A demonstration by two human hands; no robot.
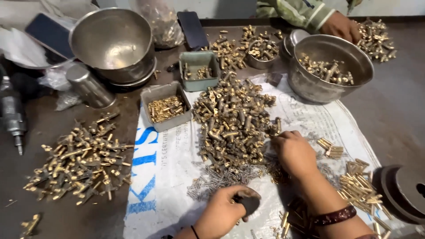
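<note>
Left hand (223,212), lower centre, clasps a dark round part (249,203); right hand (293,152) pinches brass fittings (232,121) heaped mid-frame on the printed white sack (170,177).

A co-worker's hand (340,25) shows, the body cut off above.

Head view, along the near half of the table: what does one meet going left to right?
Loose heap of brass parts on the bare table → white printed sack → left hand closed around a small dark piece → right hand at the big central brass pile → brass pins → dark round disc.
</note>
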